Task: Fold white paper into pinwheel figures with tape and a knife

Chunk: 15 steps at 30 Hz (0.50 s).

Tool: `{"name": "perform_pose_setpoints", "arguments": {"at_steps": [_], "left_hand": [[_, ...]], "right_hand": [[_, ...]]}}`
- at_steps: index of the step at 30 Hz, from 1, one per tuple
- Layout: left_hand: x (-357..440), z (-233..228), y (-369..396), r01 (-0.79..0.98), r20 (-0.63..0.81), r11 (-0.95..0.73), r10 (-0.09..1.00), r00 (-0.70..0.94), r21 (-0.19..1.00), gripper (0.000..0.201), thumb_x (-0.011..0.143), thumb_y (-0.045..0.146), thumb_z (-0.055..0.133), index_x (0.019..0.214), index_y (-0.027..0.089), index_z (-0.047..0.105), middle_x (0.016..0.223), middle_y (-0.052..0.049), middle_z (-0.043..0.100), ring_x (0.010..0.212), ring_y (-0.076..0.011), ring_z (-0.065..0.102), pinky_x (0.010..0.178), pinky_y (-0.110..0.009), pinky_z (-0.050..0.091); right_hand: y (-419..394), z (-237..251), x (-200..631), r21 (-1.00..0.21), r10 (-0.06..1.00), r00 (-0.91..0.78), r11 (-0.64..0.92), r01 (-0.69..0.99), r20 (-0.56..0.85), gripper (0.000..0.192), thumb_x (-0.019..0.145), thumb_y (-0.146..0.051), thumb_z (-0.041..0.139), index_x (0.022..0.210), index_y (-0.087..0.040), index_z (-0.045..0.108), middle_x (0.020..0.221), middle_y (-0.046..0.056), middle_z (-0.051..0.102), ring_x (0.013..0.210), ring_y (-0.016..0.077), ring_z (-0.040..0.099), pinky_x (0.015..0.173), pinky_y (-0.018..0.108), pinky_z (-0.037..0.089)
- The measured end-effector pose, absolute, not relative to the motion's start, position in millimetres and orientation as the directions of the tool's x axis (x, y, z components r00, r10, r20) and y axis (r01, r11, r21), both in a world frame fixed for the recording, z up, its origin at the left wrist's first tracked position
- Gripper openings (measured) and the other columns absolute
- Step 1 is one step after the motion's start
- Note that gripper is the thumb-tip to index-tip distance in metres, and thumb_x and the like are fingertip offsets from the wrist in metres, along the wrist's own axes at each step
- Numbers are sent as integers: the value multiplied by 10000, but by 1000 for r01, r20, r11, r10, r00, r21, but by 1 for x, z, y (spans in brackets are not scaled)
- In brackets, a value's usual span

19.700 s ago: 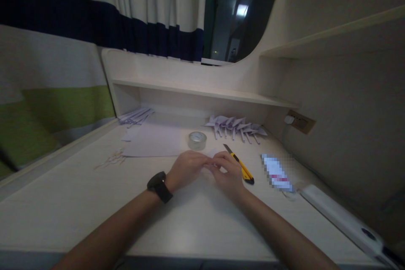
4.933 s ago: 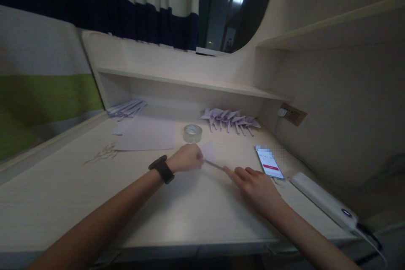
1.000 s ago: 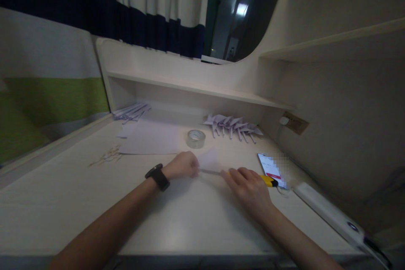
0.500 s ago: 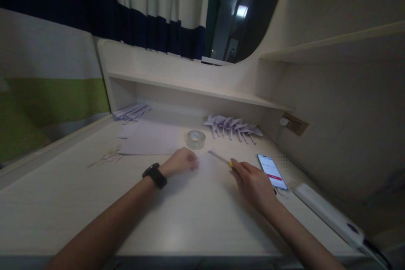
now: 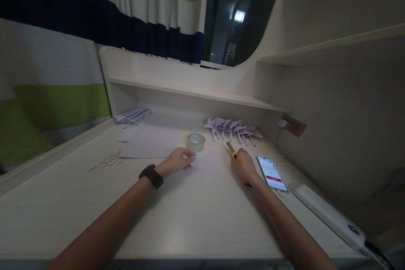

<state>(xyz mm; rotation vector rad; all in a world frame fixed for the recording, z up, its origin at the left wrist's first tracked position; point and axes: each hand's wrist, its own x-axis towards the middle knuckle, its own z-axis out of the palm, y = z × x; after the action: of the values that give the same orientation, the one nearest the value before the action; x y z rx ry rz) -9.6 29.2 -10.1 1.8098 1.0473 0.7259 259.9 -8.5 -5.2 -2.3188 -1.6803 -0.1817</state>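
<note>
My right hand (image 5: 244, 165) is wrapped around a yellow utility knife (image 5: 234, 154), whose bare blade points away from me and slightly left. A small white sheet of paper (image 5: 207, 163) lies on the desk between my hands. My left hand (image 5: 177, 162), with a dark watch on its wrist, pinches the left edge of that sheet between thumb and fingers. Just beyond the left fingertips stands a roll of clear tape (image 5: 195, 142). Several folded paper pinwheels (image 5: 232, 126) lie in a row behind the knife.
Larger white sheets (image 5: 152, 139) lie at the back left, near folded paper strips (image 5: 133, 116) and a small heap of thin pale sticks or ties (image 5: 107, 160). A lit phone (image 5: 272, 173) and a white power strip (image 5: 325, 213) are at the right. A low shelf (image 5: 190, 93) overhangs the desk's back.
My right hand has drawn the knife away from the small sheet, and its blade has swung from pointing left to pointing away from me. My left hand stays near the sheet's left edge.
</note>
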Motion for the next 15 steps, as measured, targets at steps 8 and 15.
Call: {"name": "perform_pose_setpoints", "arguments": {"at_steps": [8,15], "left_hand": [[-23,-18,42,600,230,-467,873,431,650,265,751,233,551,950,136,697,867,-111,702,734,-203,630,701,-283,442],[-23,-29,44,677,277,-519,854,441,522,252,805,271,533,944,147,704,963,-133,699,897,-243,616,799,-305,409]], "right_hand": [[-7,-17,259,-48,901,335,-335,941,277,318,888,-306,417,1012,-64,584,957,200,654,879,271,648,690,311,446],[-4,-26,262,-34,911,297,-300,953,286,344,881,-304,400,1011,-57,600,984,201,615,855,269,643,675,315,456]]}}
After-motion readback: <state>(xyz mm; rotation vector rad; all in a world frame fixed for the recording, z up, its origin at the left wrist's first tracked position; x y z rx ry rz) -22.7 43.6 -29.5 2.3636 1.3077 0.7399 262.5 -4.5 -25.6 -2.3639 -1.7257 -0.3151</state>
